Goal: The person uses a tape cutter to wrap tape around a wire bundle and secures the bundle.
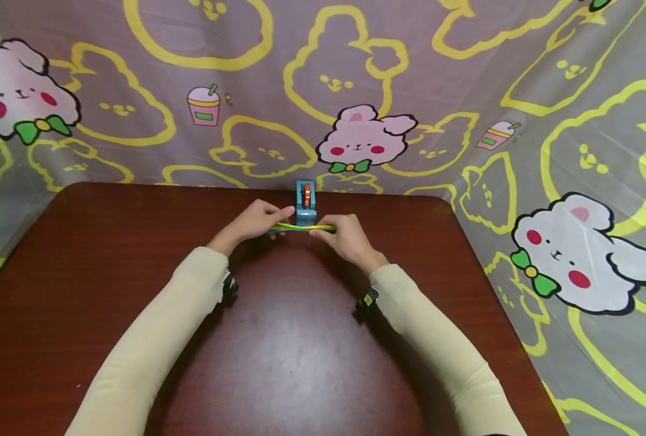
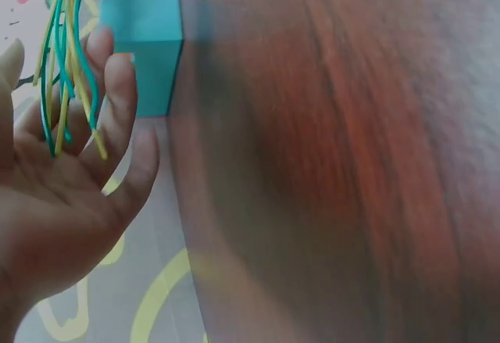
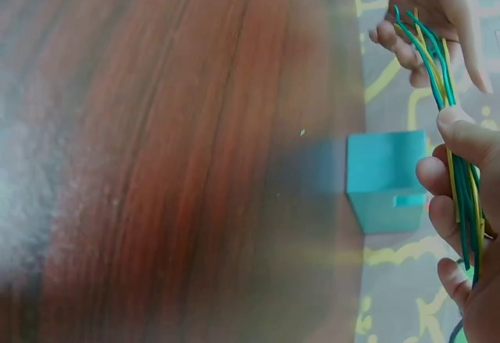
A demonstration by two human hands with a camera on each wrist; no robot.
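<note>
A bundle of thin green and yellow wires [image 1: 298, 227] spans the gap between the two hands near the far edge of the table. My right hand [image 1: 349, 237] pinches the bundle between thumb and fingers, as the right wrist view shows, with the wires [image 3: 462, 194] running along its palm. My left hand [image 2: 74, 194] has its fingers loosely bent and thumb held apart; the free wire ends lie in front of its palm and fingers, not gripped. Just beyond the hands stands a blue tape dispenser [image 1: 306, 213] with an orange wheel; the wrist views show its teal end [image 2: 144, 19].
The dark reddish-brown wooden table [image 1: 279, 339] extends toward me under both forearms. A patterned cloth curtain [image 1: 279, 91] hangs right behind the table's far edge and along its right side. Dark cameras [image 1: 367, 301] are strapped to both wrists.
</note>
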